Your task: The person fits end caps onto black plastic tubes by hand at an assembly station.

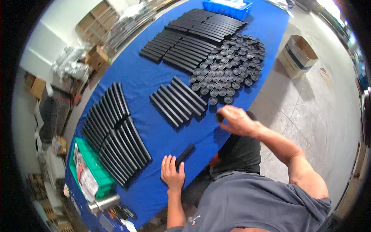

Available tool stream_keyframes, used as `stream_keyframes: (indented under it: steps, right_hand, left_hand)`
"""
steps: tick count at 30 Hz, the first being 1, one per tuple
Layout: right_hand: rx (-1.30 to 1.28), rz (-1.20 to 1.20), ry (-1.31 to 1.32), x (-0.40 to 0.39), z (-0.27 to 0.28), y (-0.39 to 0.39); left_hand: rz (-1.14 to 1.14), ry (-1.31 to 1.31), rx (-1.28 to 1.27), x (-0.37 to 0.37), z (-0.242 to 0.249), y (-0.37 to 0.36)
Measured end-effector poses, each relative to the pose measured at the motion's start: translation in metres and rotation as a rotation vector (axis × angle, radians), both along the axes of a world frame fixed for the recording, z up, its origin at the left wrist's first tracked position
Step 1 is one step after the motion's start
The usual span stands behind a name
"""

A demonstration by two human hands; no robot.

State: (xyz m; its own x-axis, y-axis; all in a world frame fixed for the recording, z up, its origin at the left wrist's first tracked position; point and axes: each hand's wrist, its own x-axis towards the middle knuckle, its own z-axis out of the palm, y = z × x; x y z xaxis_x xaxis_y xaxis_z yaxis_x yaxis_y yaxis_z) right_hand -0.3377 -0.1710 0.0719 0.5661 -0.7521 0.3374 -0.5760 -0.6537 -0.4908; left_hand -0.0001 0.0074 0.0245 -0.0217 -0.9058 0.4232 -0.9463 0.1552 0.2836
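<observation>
My left hand is at the near edge of the blue-covered table, with its fingers and thumb around the lower end of a short black tube. The tube lies slanted, its far end pointing away from me. My right hand is raised near the table's right edge, pinching a dark round cap; slight blur hides its detail. Just beyond that hand spreads a large group of round black caps. A small group of black tubes lies in parallel rows in the middle.
More black tubes lie in rows at left and at the far end. A green bin stands on the left edge, a blue crate at the far end. On the floor at right is an open cardboard box.
</observation>
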Motion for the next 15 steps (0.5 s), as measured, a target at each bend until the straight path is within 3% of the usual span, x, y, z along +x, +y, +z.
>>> stream_keyframes:
  steps: [3,8,11,15]
  right_hand:
    - [0.046,-0.022,-0.053,0.004,-0.028,0.013]
    - [-0.074,-0.253,-0.137,0.003,-0.011,0.014]
    - [-0.056,-0.254,-0.113,-0.002,-0.034,0.005]
    - [0.135,-0.25,0.02,-0.007,-0.056,0.003]
  left_hand:
    - [-0.038,-0.039,-0.045,0.003,-0.006,0.0]
    - [-0.031,-0.009,-0.007,0.0,-0.002,0.003]
    - [-0.028,0.001,-0.005,0.0,-0.004,0.003]
    - [-0.02,0.007,0.002,0.0,-0.004,0.003]
